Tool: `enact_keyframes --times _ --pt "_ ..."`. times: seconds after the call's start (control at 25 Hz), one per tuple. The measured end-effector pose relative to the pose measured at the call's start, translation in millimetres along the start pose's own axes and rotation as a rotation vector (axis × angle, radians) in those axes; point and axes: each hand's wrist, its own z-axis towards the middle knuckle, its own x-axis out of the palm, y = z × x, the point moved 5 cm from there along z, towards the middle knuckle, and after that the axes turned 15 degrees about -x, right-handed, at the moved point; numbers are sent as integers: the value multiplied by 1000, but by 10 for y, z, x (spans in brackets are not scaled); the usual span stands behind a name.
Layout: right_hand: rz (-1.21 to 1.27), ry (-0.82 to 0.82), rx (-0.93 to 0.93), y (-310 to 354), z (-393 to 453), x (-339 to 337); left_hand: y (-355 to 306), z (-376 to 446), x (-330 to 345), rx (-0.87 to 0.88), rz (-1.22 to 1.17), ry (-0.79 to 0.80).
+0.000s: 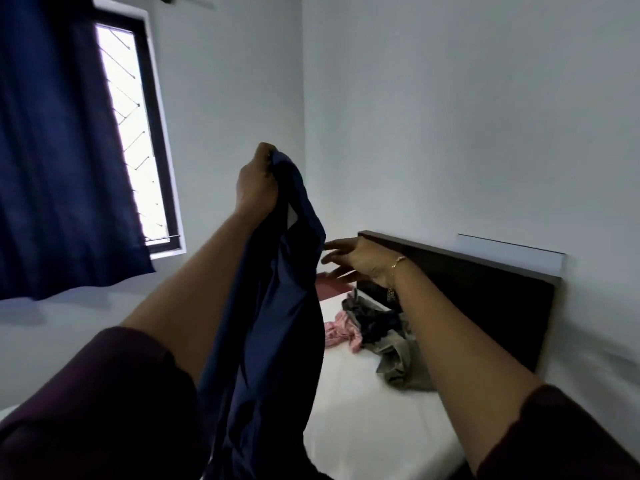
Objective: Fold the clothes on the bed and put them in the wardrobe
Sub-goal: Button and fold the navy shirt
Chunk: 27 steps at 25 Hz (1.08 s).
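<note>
Left hand lifts a navy garment above the bed; right hand reaches toward it with spread fingers.

The left hand is raised high, arm stretched up, and its fingers are curled around the top edge of the navy garment, which hangs down long from the grip to the bottom of the view. The right hand is extended forward at a lower height, palm turned to the cloth, fingers straight and wide apart; the fingertips are just beside the garment's right edge, and I cannot tell surely if they touch it. A thin bracelet sits on the right wrist. Behind, on the white bed, a pile of clothes lies near the dark headboard.
</note>
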Motion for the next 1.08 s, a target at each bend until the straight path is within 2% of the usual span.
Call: enact_keyframes --times 0.16,0.28,0.36,0.44,0.56,0.64,0.68,0.84,0.92,1.0,1.08 --pt "-16 179 -12 -75 283 765 174 7 -249 -26 160 -100" --pt "272 272 -68 14 371 1105 393 118 -665 -71 252 -216" --pt "462 228 -97 -1 592 1293 641 222 -1037 -132 241 -324" --pt "418 249 -142 -41 878 1554 875 299 -1342 -186 178 -380" --pt "127 310 -213 -41 1286 2053 1064 421 -1628 -198 88 -400" --pt "26 227 -257 -49 1667 2318 1144 528 -1824 -177 111 -417" --pt "-19 129 -262 -57 1880 2380 1196 592 -1956 -165 144 -431" --pt "-184 -381 -222 18 2574 2065 1625 747 -2596 -135 503 -466" --pt "-253 -459 -277 190 2802 1864 1947 729 -2782 -114 640 -404" --pt "-404 -457 -355 382 2992 1783 2261 650 -2860 -130 687 -352" --pt "-514 -454 -424 501 3156 1766 2414 507 -2838 -70 722 -317"
